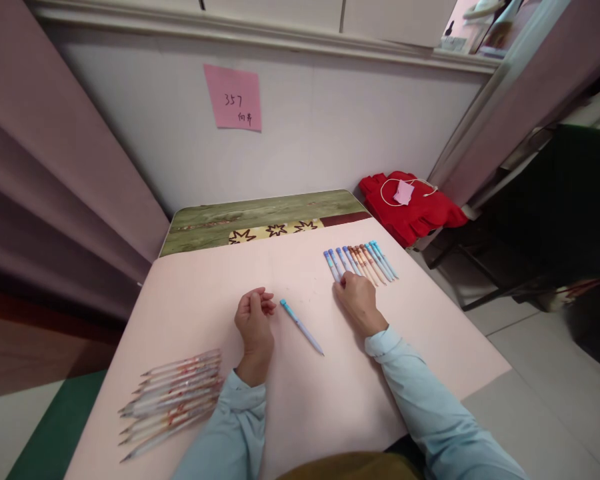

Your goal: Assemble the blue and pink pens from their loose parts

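My right hand (pixel 359 301) is closed at the near end of a row of slim pens (pixel 367 262), its fingertips pressed on a blue-topped pen (pixel 331 265) at the row's left side. The row has blue, brown and turquoise tops, lying side by side. My left hand (pixel 254 327) is raised over the table with loosely curled fingers, some of them apart, and nothing visible in it. Just right of that hand, a single pen (pixel 303 328) with a turquoise top and pale lilac barrel lies slanted, tip toward me.
Several pale pens with reddish prints (pixel 175 383) lie in a loose pile at the left, beside my left forearm. A pale pink sheet (pixel 195 280) covers most of the table. A red cloth item (pixel 410 217) is beyond the right back corner; a wall rises behind.
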`<state>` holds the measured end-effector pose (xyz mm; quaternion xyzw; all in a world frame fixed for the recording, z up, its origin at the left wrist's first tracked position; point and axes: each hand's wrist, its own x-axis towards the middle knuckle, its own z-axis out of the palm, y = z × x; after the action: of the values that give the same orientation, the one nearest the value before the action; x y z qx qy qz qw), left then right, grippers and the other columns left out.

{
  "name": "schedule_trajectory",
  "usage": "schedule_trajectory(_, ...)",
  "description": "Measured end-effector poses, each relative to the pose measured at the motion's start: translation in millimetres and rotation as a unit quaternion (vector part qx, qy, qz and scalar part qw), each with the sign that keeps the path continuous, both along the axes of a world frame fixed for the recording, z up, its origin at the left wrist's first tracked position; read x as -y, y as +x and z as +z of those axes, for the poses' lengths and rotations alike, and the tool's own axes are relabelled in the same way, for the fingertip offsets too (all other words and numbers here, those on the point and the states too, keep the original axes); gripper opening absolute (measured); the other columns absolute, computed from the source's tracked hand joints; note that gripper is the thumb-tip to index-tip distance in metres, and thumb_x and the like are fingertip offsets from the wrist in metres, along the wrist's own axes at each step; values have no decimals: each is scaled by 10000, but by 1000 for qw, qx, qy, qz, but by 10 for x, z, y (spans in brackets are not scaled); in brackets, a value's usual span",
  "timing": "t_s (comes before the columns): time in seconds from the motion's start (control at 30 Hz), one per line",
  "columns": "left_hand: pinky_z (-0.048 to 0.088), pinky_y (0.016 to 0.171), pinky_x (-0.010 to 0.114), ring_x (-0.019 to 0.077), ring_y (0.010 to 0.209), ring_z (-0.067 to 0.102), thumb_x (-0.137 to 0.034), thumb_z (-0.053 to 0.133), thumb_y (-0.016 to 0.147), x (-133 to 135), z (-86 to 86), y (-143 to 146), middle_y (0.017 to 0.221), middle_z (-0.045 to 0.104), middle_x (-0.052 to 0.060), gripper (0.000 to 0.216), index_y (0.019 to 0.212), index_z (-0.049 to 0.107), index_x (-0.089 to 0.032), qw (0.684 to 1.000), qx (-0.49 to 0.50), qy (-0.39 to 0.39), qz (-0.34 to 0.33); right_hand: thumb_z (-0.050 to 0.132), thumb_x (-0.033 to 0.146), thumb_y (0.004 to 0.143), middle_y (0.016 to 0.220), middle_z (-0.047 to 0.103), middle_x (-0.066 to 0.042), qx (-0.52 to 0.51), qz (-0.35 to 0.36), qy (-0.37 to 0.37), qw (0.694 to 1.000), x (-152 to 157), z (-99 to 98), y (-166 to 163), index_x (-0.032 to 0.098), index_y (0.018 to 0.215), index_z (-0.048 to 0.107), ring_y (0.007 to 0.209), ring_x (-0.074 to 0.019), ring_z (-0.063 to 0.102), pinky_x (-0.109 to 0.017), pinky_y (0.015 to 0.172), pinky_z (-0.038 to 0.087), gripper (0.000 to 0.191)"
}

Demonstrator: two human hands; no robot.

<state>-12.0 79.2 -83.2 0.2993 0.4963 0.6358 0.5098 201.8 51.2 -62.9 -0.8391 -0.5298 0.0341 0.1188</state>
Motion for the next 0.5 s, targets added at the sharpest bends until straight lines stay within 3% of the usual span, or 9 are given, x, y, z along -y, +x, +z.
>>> schedule_trajectory(0.13,426,523,213,92,541,561,-359,616,819,-10,-11,0,719,662,8,211,877,649,-158,1000,-6,0,0,547,391,912,852,736,-108,-19,2,14,1000,28,27,82,172,938,712,769,-205,660,-271,635,370,276)
schedule_trajectory(0.5,421,532,222,94,558,552,-351,626,790,-22,-21,-5,738,662,11,226,896,644,-153,1000,-14,-2,-4,552,287,879,876,749,-93,-19,-63,25,998,-27,35,522,190,920,734,821,-214,668,-278,628,345,211)
